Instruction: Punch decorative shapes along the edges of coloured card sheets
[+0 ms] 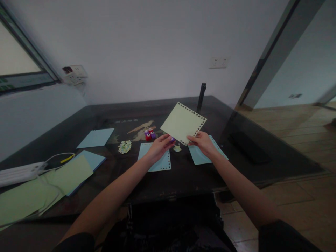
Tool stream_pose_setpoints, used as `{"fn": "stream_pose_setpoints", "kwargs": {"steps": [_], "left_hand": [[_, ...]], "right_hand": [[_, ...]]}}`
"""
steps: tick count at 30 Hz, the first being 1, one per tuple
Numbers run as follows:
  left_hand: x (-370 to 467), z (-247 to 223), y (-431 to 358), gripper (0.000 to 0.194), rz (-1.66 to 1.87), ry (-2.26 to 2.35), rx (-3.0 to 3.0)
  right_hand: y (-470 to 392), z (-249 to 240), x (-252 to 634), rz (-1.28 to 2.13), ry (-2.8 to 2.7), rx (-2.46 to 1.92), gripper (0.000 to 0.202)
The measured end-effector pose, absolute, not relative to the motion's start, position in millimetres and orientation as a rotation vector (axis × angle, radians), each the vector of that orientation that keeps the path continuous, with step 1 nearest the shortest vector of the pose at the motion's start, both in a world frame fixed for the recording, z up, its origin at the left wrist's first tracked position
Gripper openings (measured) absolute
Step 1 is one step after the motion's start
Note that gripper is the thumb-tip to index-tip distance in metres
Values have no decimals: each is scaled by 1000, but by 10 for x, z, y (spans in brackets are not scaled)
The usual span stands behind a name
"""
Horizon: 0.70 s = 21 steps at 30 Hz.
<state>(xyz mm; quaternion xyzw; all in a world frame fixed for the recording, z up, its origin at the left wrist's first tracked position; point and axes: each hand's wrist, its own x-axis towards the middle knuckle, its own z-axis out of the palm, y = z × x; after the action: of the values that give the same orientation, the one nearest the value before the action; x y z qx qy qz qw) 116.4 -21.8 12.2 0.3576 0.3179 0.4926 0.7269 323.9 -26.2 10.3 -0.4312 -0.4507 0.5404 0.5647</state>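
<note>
Had a white power strip [21, 174] at the far left of the dark table [162, 189], with a thin cable lying across loose green sheets [76, 171]. Had a plain blue sheet [96, 137] behind these, seemingly set aside from the middle. Had a scalloped paper cluster [124, 146] next, then red and purple punches [149, 134] grouped near the hands, probably for easy reach. Had a hole-edged blue sheet [162, 163] partly under the left hand [159, 148].

Pinched a small purple punch [172, 139] between left thumb and fingers, right at the near edge of a pale green card [182, 122], perhaps to line up with that border. Held the card tilted above the table, with heart-like holes along two edges. Had a small paper flower [177, 148] below. Pinched the card's right-hand corner area between thumb and fingers of the right hand [203, 141], likely for steadiness. Had another blue sheet [201, 155] beneath, and a dark flat object [248, 148] farther right, too dim to identify.
</note>
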Motion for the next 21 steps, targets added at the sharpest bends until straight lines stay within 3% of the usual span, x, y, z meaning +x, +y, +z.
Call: {"fn": "stream_pose_setpoints", "kwargs": {"steps": [21], "left_hand": [[1266, 70, -414, 19, 1108, 654, 747]], "right_hand": [[-294, 53, 3108, 1040, -1094, -1025, 35]]}}
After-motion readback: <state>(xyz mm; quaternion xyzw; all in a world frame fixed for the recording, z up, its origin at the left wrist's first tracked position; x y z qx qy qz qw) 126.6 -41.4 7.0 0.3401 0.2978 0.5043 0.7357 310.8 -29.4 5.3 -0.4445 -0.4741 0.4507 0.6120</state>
